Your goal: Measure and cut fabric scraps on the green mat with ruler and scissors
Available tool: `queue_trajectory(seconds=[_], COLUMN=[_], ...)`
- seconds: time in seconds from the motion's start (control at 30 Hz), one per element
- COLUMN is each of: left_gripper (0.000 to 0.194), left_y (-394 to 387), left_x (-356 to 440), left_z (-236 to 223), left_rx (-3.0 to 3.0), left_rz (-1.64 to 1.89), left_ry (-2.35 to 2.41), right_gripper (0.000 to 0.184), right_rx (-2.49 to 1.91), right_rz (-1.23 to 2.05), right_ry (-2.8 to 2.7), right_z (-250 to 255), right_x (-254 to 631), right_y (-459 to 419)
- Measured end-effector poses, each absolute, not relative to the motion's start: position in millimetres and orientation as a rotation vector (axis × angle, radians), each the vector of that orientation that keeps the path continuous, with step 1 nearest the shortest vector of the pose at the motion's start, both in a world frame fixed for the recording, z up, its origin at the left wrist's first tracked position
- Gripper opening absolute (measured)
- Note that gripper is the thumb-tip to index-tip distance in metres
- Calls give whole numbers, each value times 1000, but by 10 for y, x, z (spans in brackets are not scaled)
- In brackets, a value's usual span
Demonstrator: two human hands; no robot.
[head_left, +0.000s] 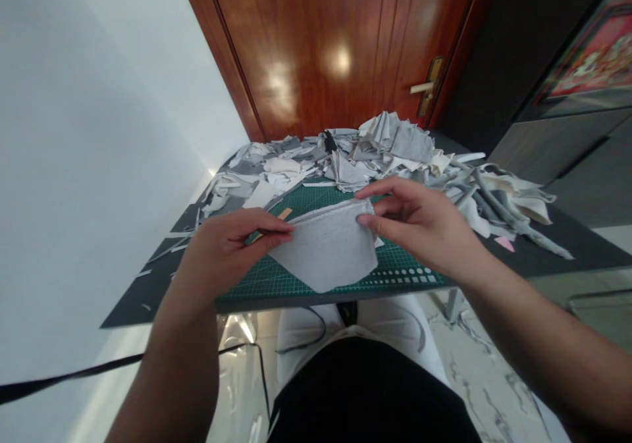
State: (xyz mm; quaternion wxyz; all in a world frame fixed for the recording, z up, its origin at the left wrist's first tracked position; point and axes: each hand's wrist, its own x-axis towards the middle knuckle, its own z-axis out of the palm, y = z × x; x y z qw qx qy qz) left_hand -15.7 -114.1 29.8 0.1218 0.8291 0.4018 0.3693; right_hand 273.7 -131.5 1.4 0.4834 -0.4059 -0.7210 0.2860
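A light grey piece of fabric (328, 252) with a stitched seam along its top edge is stretched between my two hands. My left hand (232, 245) pinches the upper left corner between thumb and fingers. At the upper right corner, my right hand (415, 222) grips the cloth with thumb in front and fingers behind. The fabric hangs over a green cutting mat (316, 196) with white grid lines. A small tan strip (285, 214) shows just beyond my left fingertips; what it is I cannot tell.
Grey and white fabric scraps (345, 160) are heaped along the back of the dark table (148, 288). A further pile of cloth (498, 199) lies at the right, near a pink scrap (504, 243). Behind the table stands a wooden door (316, 48); a white wall (99, 101) borders the left.
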Motion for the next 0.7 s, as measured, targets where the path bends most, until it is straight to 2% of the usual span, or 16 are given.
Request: queue_trajectory(seconds=[0.2, 0.43, 0.7], left_gripper=[13, 13, 9], left_y=[-1215, -1234, -1241], left_x=[-162, -188, -270], left_z=[364, 420, 464], left_rx=[2451, 2484, 2504], left_rz=[1053, 1015, 898], left_ry=[1255, 1303, 1309], right_gripper=[27, 15, 18], right_rx=[-983, -956, -876], right_rz=[735, 730, 761], right_ry=[-1747, -1717, -1588], right_z=[-8, -23, -34], right_x=[2722, 2694, 2631], right_y=[-1301, -1274, -1267])
